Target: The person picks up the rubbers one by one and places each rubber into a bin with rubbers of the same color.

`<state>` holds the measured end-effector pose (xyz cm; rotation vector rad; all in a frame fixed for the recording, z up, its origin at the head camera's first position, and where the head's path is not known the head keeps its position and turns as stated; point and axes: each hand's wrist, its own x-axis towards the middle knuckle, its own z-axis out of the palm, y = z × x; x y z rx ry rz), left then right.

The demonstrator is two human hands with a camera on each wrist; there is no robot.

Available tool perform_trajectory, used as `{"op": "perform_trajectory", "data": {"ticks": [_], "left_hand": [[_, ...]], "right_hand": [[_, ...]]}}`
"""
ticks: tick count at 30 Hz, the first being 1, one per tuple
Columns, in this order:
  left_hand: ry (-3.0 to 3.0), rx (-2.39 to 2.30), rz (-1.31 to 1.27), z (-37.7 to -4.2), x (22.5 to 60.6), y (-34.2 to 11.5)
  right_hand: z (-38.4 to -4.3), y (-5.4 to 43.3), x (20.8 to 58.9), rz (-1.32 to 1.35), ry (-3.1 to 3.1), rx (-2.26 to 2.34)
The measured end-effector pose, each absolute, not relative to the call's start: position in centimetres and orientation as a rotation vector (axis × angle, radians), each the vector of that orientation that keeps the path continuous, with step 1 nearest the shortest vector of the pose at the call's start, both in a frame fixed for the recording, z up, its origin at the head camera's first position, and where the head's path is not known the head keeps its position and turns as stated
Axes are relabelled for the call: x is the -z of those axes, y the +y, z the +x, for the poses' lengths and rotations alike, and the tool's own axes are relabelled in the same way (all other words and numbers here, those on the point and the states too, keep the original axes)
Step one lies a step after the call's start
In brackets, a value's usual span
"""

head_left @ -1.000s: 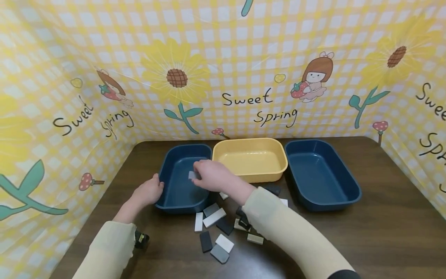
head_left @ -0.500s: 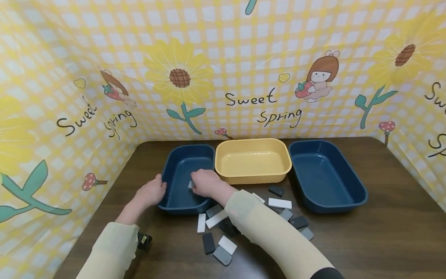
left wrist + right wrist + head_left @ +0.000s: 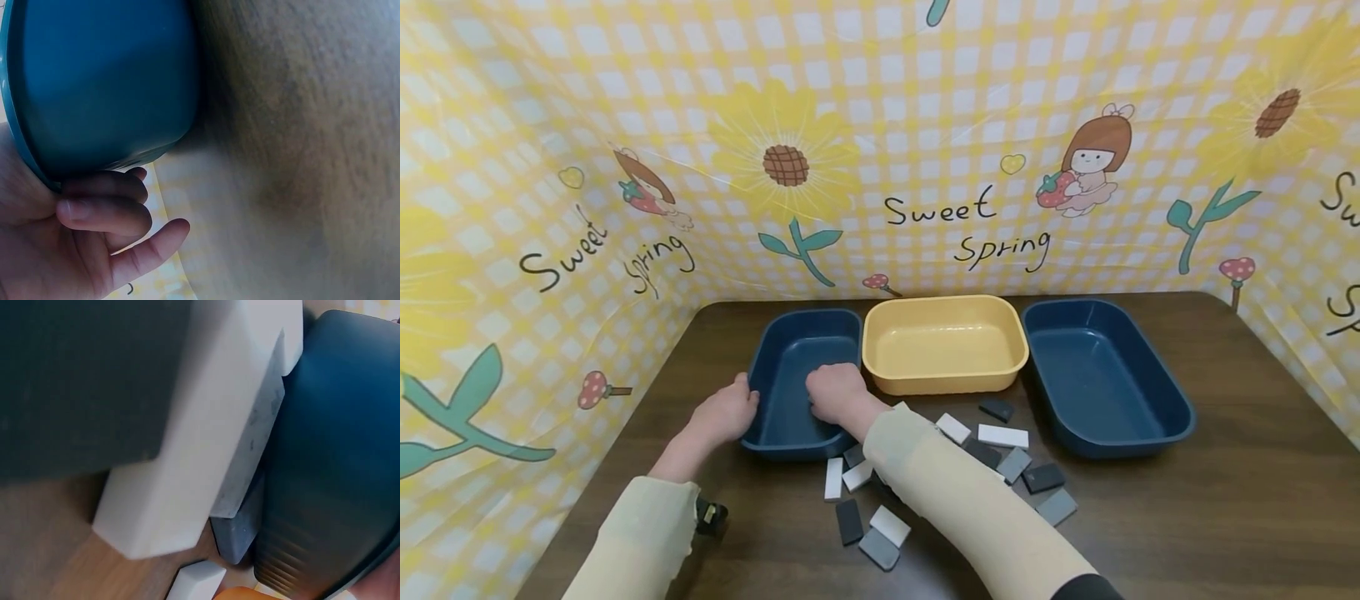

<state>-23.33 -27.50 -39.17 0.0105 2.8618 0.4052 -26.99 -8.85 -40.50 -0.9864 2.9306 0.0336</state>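
My left hand [image 3: 724,411] grips the left rim of the left blue bin [image 3: 802,318]. In the left wrist view its curled fingers [image 3: 106,215] lie against the bin's outer wall [image 3: 112,94]. My right hand [image 3: 837,393] reaches into the same bin over its right side, knuckles up, fingertips hidden; I cannot tell whether they still hold the small grey block. In the right wrist view only a sliver of that hand [image 3: 380,578] shows past the bin wall. Close below the right forearm are a white block [image 3: 181,437], a grey block [image 3: 253,440] and a dark block [image 3: 81,381].
A yellow bin [image 3: 946,386] stands in the middle, with another blue bin [image 3: 1108,446] to its right. White, grey and black blocks lie loose in front of them, among them a white one [image 3: 1003,437] and a grey one [image 3: 880,549]. A patterned cloth [image 3: 925,125] hangs behind the table.
My right hand has gone lower into the left bin, and the grey block once seen at its fingertips is out of sight. The left hand keeps its grip. The view has shifted slightly.
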Motion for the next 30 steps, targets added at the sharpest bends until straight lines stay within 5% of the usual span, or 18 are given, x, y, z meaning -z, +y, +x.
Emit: {"op": "perform_trajectory", "data": {"ticks": [17,30], "left_hand": [[2.874,-0.371,0.017,-23.4,39.2,-27.7],[2.918,-0.347,0.047,-23.2,39.3,-27.5]], "right_hand": [[-25.3,-7.1,38.5,-1.333,2.747,-0.028],[-26.5,-9.4,40.1,-1.116,2.854,0.09]]}}
